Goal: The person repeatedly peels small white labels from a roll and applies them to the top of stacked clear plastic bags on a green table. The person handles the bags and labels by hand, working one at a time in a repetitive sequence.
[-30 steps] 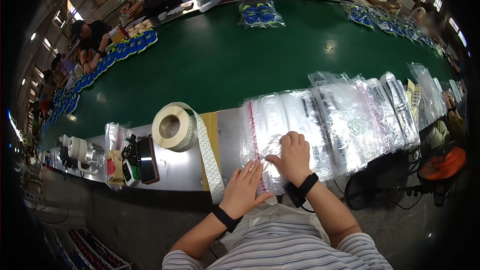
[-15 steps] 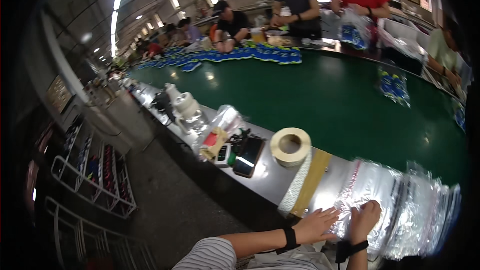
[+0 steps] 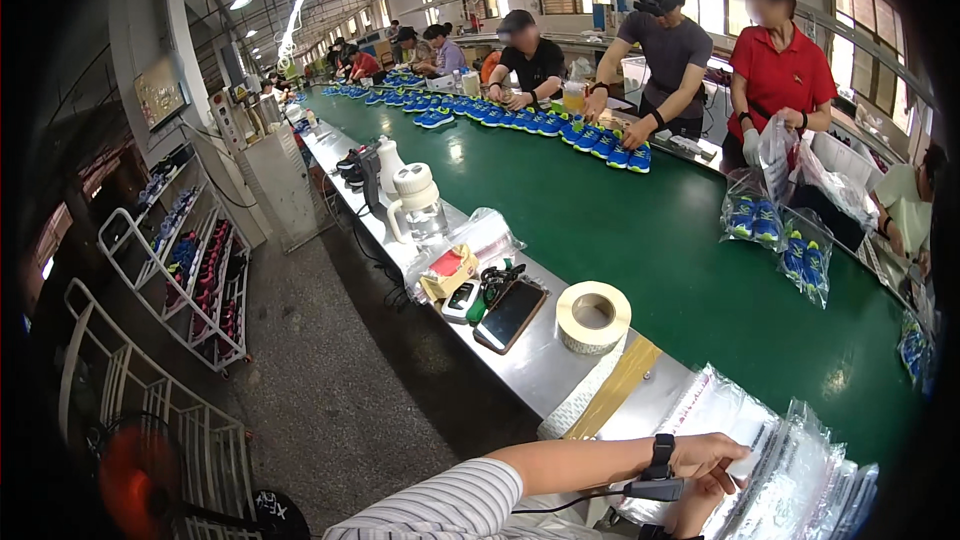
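My left hand (image 3: 705, 455) reaches across a stack of clear plastic bags (image 3: 700, 410) at the lower right, its fingers bent and pinched together at a bag's edge. Just below it is my right hand (image 3: 697, 508), close against the left; its fingers are partly covered, so their grip is unclear. More clear bags (image 3: 790, 475) lie overlapped to the right of my hands. A roll of white labels (image 3: 593, 317) stands left of the stack, its strip (image 3: 590, 395) trailing toward me beside a band of brown tape (image 3: 613, 390).
A green conveyor belt (image 3: 560, 205) carries rows of blue shoes (image 3: 520, 118) and bagged shoes (image 3: 805, 260). Along the metal ledge lie a phone (image 3: 511, 316), a small box (image 3: 450, 270) and a clear jug (image 3: 418, 205). Several people work across the belt. Shoe racks (image 3: 190, 285) stand at left.
My hands were spread on the bags; now they are drawn together, the left further right with fingers pinched. Across the belt, a person in grey reaches to the shoes. The view has shifted.
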Tool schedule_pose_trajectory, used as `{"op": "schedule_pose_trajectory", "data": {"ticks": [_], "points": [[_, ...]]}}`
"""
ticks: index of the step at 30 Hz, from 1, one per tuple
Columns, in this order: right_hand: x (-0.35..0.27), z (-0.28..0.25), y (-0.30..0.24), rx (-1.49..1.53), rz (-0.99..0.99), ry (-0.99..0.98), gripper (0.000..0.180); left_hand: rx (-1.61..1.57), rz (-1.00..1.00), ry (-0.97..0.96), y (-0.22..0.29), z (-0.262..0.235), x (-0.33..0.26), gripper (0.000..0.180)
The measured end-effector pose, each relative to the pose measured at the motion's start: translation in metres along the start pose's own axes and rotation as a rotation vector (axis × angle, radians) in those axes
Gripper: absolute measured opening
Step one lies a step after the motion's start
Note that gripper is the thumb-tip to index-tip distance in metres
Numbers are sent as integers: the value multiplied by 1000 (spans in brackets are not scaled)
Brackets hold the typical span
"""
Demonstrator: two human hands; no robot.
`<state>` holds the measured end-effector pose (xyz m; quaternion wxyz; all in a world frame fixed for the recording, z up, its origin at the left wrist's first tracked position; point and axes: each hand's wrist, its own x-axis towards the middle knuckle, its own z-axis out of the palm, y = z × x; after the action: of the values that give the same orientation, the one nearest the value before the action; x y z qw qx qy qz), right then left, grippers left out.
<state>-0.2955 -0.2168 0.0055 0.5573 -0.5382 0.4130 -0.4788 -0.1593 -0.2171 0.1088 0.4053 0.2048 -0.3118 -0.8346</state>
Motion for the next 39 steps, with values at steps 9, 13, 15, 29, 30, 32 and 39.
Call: {"op": "schedule_pose_trajectory", "data": {"ticks": [9, 13, 15, 29, 30, 32, 39], "points": [[-16, -19, -111, -620, -222, 94, 26, 270, -67, 333, -53, -76, 63, 18], [-23, -3, -123, -858, -477, -199, 29, 338, -17, 517, -64, -62, 81, 22], [-33, -7, -113, -724, -382, -275, 48, -185, -72, 298, -66, -64, 72, 39], [-40, -18, -83, -1196, -225, -169, 26, 273, 88, 381, -9, 5, -91, 36], [-35, -19, -86, -1175, -145, -162, 25, 345, 6, 343, -13, 9, -94, 38], [-36, -3, -120, -1140, -27, -99, 25, 577, -77, 295, -23, -1, -91, 37], [-22, 14, -94, -827, -623, -30, 19, 320, -92, 469, -28, -37, -65, 67]]}}
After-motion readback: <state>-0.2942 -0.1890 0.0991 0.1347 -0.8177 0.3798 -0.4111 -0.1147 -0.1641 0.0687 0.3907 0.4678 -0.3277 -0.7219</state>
